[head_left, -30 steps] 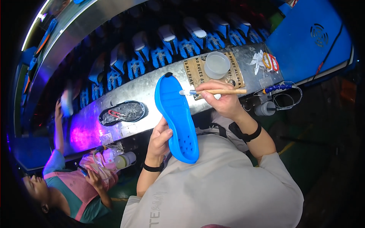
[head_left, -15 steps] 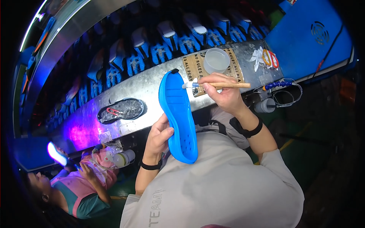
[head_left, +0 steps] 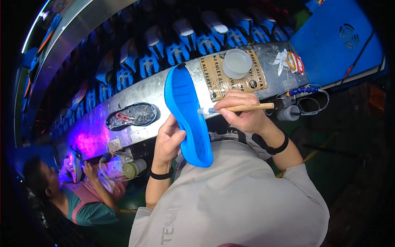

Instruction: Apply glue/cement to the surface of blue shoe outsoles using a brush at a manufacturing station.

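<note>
Two grips: left hand [head_left: 168, 140] clasped sole [head_left: 186, 111], right hand [head_left: 242, 110] pinched brush [head_left: 257, 107], tip at sole's edge; loose left hold might have let sole twist, brush skid.

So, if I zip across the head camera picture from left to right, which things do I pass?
Dark sole-shaped thing → blue sole → tub → scissors.
</note>
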The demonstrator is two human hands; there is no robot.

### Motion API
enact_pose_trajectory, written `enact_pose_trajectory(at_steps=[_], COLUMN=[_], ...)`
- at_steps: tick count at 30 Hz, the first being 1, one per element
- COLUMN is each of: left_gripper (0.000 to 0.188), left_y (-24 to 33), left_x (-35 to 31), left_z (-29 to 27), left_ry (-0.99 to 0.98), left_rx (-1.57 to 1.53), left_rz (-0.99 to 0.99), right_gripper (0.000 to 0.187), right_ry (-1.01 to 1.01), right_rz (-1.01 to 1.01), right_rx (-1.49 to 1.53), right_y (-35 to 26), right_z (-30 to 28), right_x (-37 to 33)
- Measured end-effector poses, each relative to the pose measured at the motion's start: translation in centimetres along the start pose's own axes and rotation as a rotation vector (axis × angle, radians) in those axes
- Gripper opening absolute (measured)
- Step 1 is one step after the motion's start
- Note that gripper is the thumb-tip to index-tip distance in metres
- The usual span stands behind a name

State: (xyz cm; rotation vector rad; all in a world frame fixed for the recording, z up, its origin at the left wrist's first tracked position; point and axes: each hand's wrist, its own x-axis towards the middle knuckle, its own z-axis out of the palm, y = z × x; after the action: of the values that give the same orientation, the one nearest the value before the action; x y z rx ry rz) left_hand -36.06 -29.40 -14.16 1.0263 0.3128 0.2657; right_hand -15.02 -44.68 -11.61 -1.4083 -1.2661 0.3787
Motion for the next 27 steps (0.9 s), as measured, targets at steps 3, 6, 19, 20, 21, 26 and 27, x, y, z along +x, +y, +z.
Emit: enact_pose_trajectory(at_steps=[3,6,19,20,21,26,27], left_gripper=[0.074,0.075,0.069,0.069,0.068,0.062,0.062], left_y=[0.1,0.2,0.9,1.0,1.1,1.6,1.9], left_x=[0.0,0.0,0.6,0.6,0.6,0.1,0.4], left_z=[-0.1,-0.1,-0.4,-0.4,-0.4,-1.2,-1.5], left_ry=[0.002,0.011,0.041,0.042,0.048,0.104,0.091], left_rx=[0.010,0.015,0.014,0.018,0.006,-0.001,0.034], left_rz=[0.018,0.031,0.025,0.027,0.032,0.066,0.092], right_gripper=[0.008,0.008,0.006,0.006,0.007,0.013,0.015], right_ry=[-0.039,-0.062,-0.072,-0.070,-0.071,0.111,0.143], right_rz=[-0.023,-0.012,0.000,-0.004,0.004,0.050,0.104], right_rx=[-0.013,-0.019,0.074,0.077,0.102,0.289,0.346], right_y=[-0.5,-1.1,-1.4,-1.5,-1.6,-2.0,-1.6], right_z=[-0.2,-0.4,-0.4,-0.5,-0.6,-1.5,-1.6], right_x=[-0.2,-0.3,-0.8,-0.8,-0.8,-1.9,-2.5])
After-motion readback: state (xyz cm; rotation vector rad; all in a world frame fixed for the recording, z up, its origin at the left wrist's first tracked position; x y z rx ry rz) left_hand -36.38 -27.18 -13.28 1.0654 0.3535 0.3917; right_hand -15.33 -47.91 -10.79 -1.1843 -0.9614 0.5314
